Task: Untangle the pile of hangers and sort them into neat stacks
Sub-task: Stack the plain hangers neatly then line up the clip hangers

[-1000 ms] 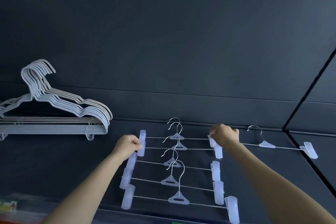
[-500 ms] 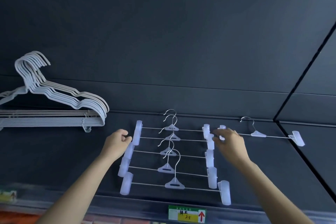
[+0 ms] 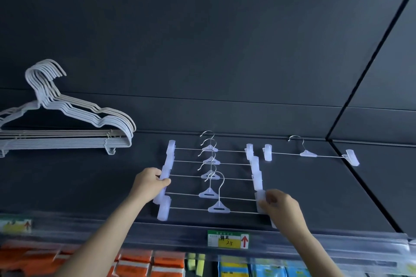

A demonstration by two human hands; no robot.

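The white hangers sit stacked at the shelf's left edge. Near the front edge, the left hand curls its fingers round the clip hangers' left clips. The right hand pinches a right clip. A lone hanger lies farther right.

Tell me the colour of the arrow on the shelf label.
Red arrow, clearest in the head view.

White hanger stack cut off at L edge; price tag txt blurred.
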